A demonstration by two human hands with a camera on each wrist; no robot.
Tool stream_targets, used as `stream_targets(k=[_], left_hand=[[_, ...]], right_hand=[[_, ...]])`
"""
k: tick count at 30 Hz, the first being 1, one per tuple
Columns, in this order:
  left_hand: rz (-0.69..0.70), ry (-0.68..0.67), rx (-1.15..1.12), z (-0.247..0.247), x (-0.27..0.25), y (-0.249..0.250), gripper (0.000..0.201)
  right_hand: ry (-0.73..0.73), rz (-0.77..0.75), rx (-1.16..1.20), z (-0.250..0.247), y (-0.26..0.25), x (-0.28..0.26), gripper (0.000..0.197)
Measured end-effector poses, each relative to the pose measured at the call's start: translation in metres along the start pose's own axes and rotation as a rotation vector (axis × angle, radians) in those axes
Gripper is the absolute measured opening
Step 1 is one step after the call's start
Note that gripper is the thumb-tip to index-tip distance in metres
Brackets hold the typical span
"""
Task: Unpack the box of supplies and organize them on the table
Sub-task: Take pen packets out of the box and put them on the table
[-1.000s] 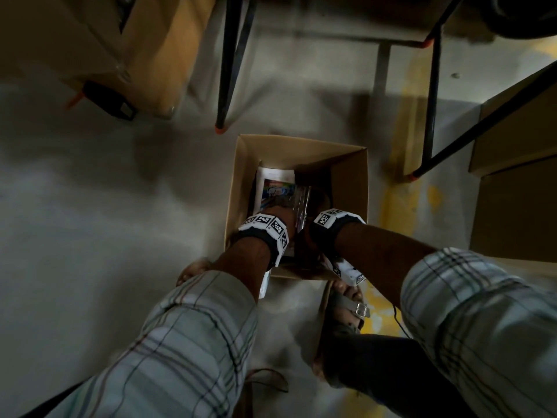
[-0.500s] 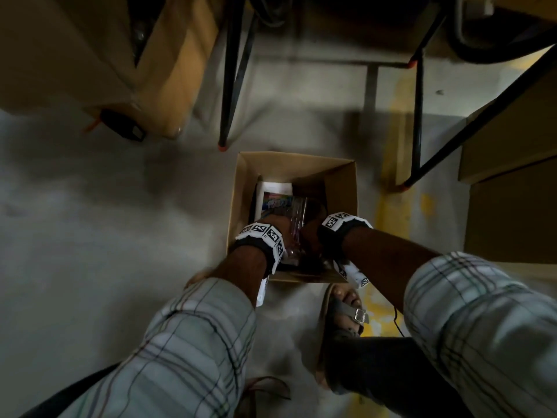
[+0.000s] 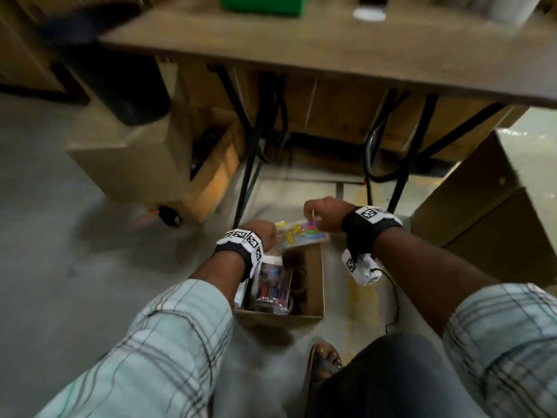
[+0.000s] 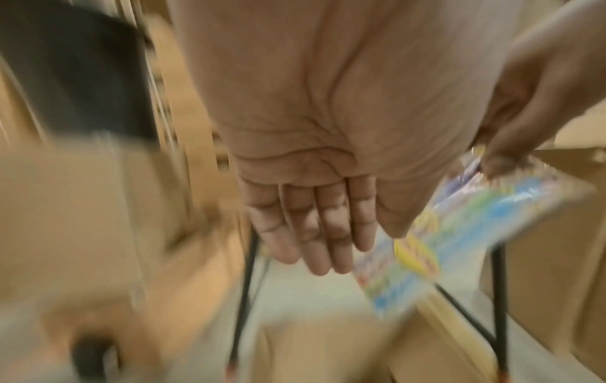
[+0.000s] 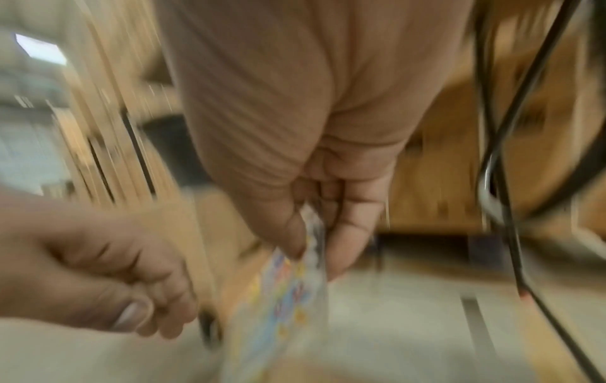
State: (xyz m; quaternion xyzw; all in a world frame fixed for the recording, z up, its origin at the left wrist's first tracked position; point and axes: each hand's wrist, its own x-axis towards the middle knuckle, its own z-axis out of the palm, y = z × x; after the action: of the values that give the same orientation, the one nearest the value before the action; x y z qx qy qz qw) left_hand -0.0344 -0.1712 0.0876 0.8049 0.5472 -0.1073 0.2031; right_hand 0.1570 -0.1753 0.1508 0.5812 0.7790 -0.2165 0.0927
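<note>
An open cardboard box [image 3: 315, 282] stands on the floor by my feet. A clear jar [image 3: 272, 285] of coloured items lies inside it. Just above the box's far edge my right hand [image 3: 313, 218] pinches a flat colourful packet [image 3: 301, 235] between thumb and fingers [image 5: 344, 241]; the packet [image 5: 285, 298] hangs down from them. My left hand [image 3: 268, 235] is a closed fist beside the packet's left edge, and I see nothing in it [image 4: 315, 246]. The packet [image 4: 459, 228] shows to its right, blurred.
A wooden table [image 3: 301, 49] stands ahead, over the box, on black metal legs [image 3: 245, 182]. A green container [image 3: 265, 4] sits on its far side. Cardboard boxes stand at left [image 3: 135, 158] and right [image 3: 488, 212]. My foot [image 3: 324, 357] is beside the box.
Both hands have come up out of the box, the right one bringing the colourful packet with it. The head view has tilted up and now takes in the table.
</note>
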Motion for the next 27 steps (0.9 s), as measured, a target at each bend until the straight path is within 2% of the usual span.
stream_targets(k=[4,10,13,17,20,23,25,27], left_hand=[[-0.017,0.157,0.06,-0.06,-0.052,0.008,0.029],[-0.055,0.425,0.069,-0.122,-0.117,0.011,0.029],[-0.015,0.546,0.057,-0.159,-0.125,0.018,0.032],[0.05,0.603,0.063,-0.212,-0.12,0.029,0.03],[0.073,0.657,0.087,-0.243,-0.106,0.027,0.027],[0.089,0.7,0.101,-0.267,-0.087,0.026,0.029],[0.097,0.727,0.081,-0.28,-0.07,0.022,0.029],[0.112,0.736,0.043,-0.287,-0.052,0.02,0.031]], right_hand=[[0.294,0.033,0.038,-0.052,-0.013,-0.056,0.03],[0.6,-0.075,0.017,-0.095,-0.038,-0.111,0.02],[0.715,-0.094,0.042,-0.115,-0.051,-0.119,0.023],[0.908,-0.089,0.159,-0.148,-0.058,-0.117,0.027],[1.041,-0.064,0.336,-0.175,-0.058,-0.103,0.026],[1.081,0.046,0.6,-0.202,-0.058,-0.076,0.025],[1.035,0.109,0.794,-0.22,-0.056,-0.046,0.025],[0.973,0.165,1.001,-0.233,-0.052,-0.013,0.016]])
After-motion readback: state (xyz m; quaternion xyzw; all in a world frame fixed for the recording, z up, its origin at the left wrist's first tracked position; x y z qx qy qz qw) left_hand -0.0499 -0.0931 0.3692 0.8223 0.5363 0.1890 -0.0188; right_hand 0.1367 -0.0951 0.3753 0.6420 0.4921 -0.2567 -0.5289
